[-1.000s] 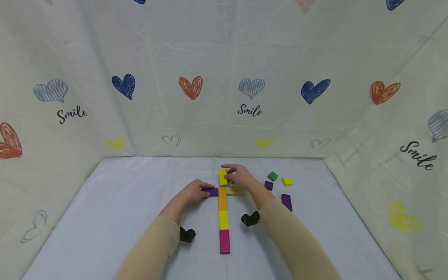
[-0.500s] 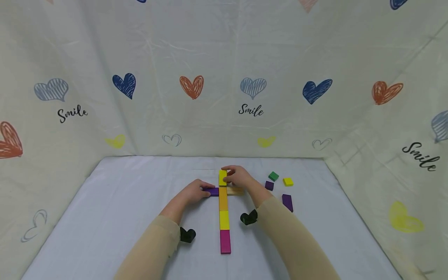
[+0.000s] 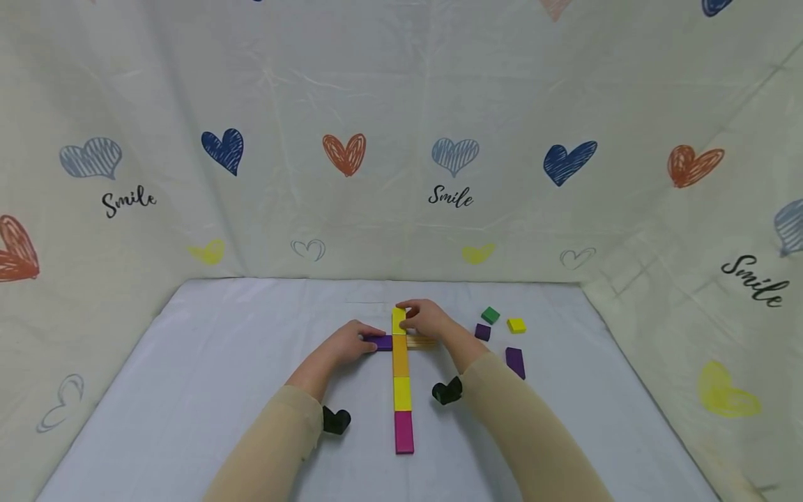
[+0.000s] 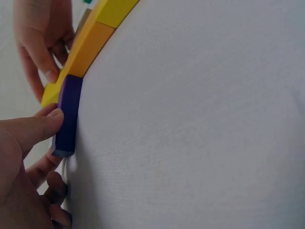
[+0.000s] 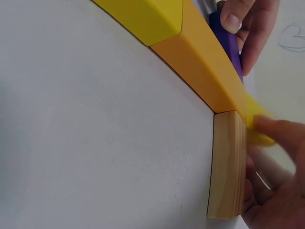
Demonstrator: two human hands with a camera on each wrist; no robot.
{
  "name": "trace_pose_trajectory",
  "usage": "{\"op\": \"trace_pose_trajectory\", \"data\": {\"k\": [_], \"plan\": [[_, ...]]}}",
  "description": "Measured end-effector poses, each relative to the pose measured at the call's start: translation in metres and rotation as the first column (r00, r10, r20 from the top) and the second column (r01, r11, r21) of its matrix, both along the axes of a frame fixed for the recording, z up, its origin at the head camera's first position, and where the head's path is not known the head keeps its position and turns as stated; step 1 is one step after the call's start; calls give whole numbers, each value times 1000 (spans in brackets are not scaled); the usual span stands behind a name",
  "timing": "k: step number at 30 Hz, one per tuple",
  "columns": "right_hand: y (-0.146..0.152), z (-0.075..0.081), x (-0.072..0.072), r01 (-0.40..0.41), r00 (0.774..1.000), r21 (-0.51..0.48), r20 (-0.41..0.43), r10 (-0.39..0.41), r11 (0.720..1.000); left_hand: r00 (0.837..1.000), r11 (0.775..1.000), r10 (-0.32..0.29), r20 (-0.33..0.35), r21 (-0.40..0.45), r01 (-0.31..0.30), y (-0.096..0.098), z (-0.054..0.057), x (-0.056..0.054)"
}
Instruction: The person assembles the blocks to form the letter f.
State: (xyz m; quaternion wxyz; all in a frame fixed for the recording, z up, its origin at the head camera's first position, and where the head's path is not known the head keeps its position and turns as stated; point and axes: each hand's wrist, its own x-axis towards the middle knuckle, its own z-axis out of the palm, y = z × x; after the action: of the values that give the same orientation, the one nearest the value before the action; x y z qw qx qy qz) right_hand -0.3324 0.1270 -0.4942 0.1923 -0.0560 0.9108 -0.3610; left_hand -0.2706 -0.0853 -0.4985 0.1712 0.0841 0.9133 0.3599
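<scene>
A line of blocks runs up the table: a magenta block (image 3: 404, 432) nearest, then a yellow block (image 3: 402, 394), an orange block (image 3: 400, 357) and a second yellow block (image 3: 398, 318) at the far end. With finger and thumb, my right hand (image 3: 429, 318) pinches that far yellow block, which touches the orange one. My left hand (image 3: 345, 343) holds a purple block (image 4: 69, 114) between thumb and fingers, its end against the orange block's left side. Opposite it, a plain wooden block (image 5: 226, 164) lies against the orange block's right side, partly hidden by the right hand in the head view.
Right of the right hand lie a green block (image 3: 491, 315), a small yellow block (image 3: 516, 325), a small purple block (image 3: 482, 332) and a longer purple block (image 3: 515, 362). A white cloth covers the table (image 3: 188, 390); a heart-printed curtain (image 3: 389, 230) stands behind.
My right hand has drawn the far yellow block slightly toward me, closing the small gap to the orange block. My left hand has stayed on the purple block.
</scene>
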Motion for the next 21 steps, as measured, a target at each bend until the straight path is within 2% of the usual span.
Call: {"op": "trace_pose_trajectory", "data": {"k": [12,21], "plan": [[-5,10,7,-29,999,56,20,28,998,1000,1000,-2,5,-11,2,-2,-2,-1],[-4,11,7,-76,997,79,10,75,994,1000,1000,-8,-3,0,8,-2,-5,-3]]}}
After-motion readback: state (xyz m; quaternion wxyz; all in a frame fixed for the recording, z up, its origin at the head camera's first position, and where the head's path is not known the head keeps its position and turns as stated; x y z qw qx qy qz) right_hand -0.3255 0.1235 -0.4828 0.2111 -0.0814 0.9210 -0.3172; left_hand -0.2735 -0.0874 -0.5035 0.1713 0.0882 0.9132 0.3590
